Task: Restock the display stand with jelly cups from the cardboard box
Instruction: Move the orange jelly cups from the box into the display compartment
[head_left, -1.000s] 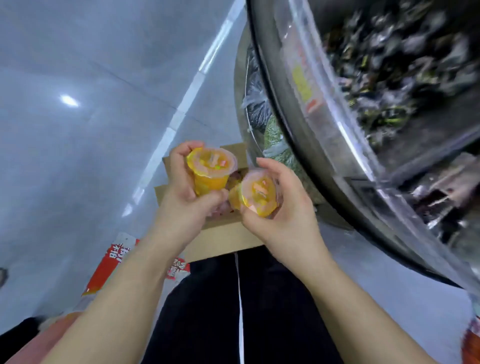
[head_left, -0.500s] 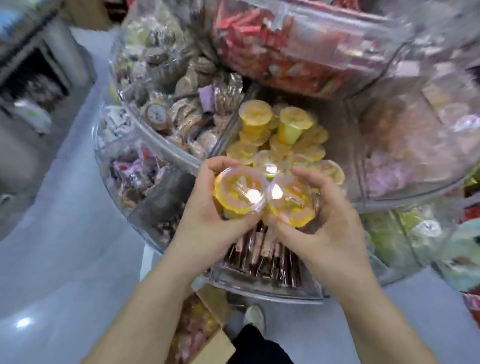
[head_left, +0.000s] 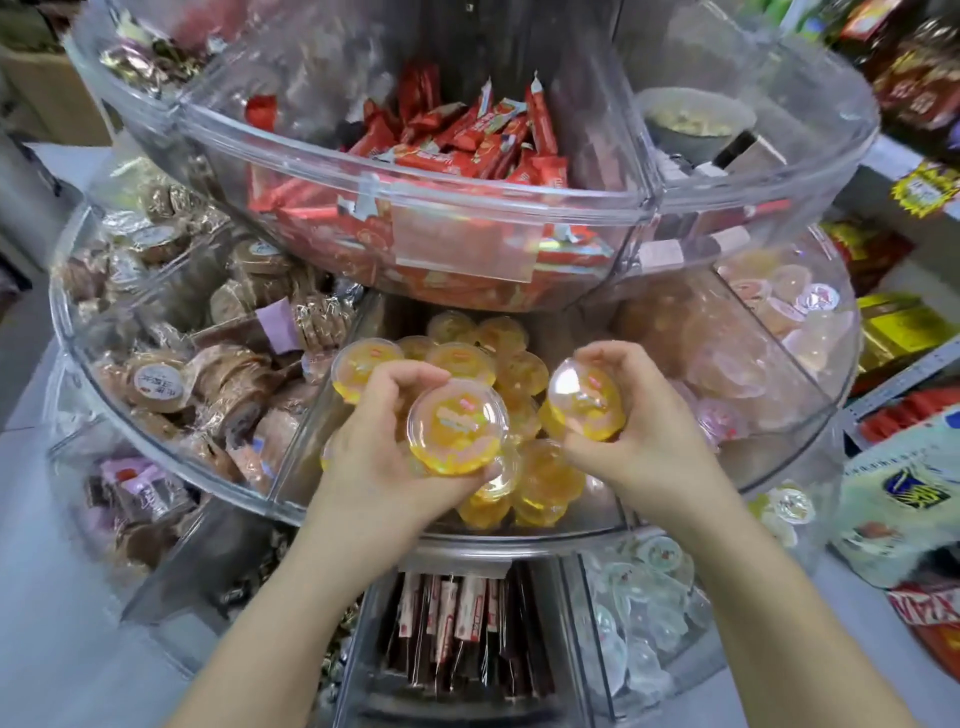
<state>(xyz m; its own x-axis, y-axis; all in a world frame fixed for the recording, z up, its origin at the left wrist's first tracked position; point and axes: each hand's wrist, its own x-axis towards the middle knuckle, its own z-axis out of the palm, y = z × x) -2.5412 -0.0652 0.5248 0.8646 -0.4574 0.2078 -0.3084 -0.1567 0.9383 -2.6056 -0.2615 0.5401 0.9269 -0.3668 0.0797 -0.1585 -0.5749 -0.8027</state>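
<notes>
1. The left hand is curled round one yellow jelly cup, lid facing up; the right hand is curled round a second jelly cup, tilted on its side. The two hands are apart, both over the yellow-cup compartment of the display stand, middle tier.
2. Risk: the cups already in that compartment are heaped unevenly. A cup let go above the heap could roll toward the compartment's front wall, or knock others loose.
3. Risk: the right cup is tilted and held mostly by fingertips, so I judge it could slip out before it is set down.
4. Risk: the pink jelly cups lie in the compartment just right of the yellow one; a careless drop over the divider would mix the flavours.
5. Risk: the red-snack tier overhangs the back of the compartment, leaving little room to reach deep.
6. Hidden: the cardboard box is not in view. The back of the compartment lies under the overhang, and how deep the heap goes cannot be told.
7. Lid labels are too blurred to read.
</notes>
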